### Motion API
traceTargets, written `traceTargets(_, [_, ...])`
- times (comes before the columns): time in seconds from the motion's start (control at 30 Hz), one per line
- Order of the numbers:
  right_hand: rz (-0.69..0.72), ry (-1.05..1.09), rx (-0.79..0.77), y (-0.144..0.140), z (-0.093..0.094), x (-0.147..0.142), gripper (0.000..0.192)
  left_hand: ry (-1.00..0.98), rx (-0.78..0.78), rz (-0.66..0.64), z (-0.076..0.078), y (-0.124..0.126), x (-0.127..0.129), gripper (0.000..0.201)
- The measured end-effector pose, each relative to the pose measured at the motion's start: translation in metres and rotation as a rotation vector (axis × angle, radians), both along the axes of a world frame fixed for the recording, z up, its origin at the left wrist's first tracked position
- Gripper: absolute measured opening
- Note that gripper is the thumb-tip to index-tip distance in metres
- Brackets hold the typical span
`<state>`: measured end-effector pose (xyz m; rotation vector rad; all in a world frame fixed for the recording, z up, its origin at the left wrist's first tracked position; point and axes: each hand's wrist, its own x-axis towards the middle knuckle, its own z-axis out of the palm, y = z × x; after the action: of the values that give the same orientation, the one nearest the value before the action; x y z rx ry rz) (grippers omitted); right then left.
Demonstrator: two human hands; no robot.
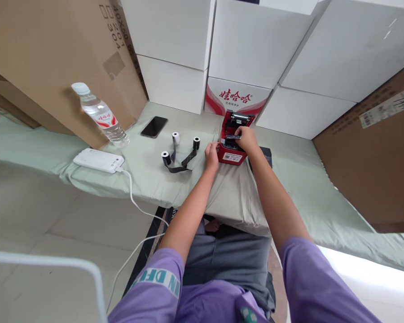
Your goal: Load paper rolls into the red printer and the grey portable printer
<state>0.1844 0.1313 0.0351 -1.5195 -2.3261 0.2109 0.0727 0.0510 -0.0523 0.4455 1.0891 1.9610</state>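
Note:
A small red printer (232, 155), lid raised, stands on the cloth-covered table in front of me. My left hand (212, 155) holds its left side, fingers curled against the casing. Inside the opening, my right hand (245, 137) pinches a dark, shiny, roll-like part (234, 137); my fingers partly hide it. To the left of the printer lie two black ribbon rolls, one nearer (166, 158) and one farther right (196, 143), with dark ribbon strips (179, 169) trailing loose. A small white roll (175, 138) stands behind them.
A black box (266, 156) lies right of the printer. On the left are a phone (154, 127), a water bottle (103, 117) and a white power bank (99, 160), its cable (132, 190) hanging over the edge. Cardboard (373, 157) and white boxes (242, 42) wall the table.

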Motion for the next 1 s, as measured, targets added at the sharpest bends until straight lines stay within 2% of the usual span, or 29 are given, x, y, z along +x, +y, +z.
traceTargets(0.2, [-0.060,-0.065,-0.131,0.000,0.002,-0.009,0.022,0.006,-0.013,0.009,-0.001,-0.002,0.000,0.020])
traceTargets(0.5, [0.159,0.209,-0.026,-0.006,-0.002,0.002,0.039,-0.016,-0.029,0.009,0.006,-0.008,0.002,0.021])
traceTargets(0.67, [0.180,0.194,-0.041,-0.001,-0.006,0.001,0.054,-0.018,-0.030,0.003,0.008,-0.011,0.001,0.021])
traceTargets(0.87, [0.152,0.308,-0.002,-0.004,-0.006,-0.001,0.034,-0.010,-0.036,-0.007,0.007,-0.012,0.000,0.019])
traceTargets(1.0, [0.145,0.449,0.096,-0.008,-0.006,-0.001,0.026,0.005,-0.041,-0.008,0.005,-0.011,0.000,0.019])
